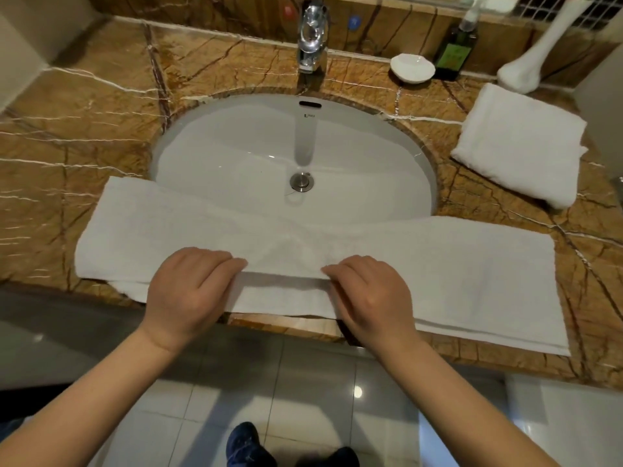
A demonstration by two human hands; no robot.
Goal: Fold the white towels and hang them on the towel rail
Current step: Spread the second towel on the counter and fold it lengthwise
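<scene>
A long white towel (455,264) lies folded lengthwise across the front of the brown marble counter (84,129), its middle sagging over the near rim of the white sink (387,146). My left hand (188,294) and my right hand (371,298) sit side by side at the towel's middle, near the counter's front edge. Each hand's fingertips pinch the edge of the towel's upper layer. A second white towel (519,146), folded into a thick rectangle, lies on the counter at the right. No towel rail is in view.
A chrome tap (312,38) stands behind the sink. A white dish (412,67), a dark green bottle (455,52) and a white vase (536,59) stand at the back right. Grey floor tiles (303,399) and dark shoes (246,446) show below the counter edge.
</scene>
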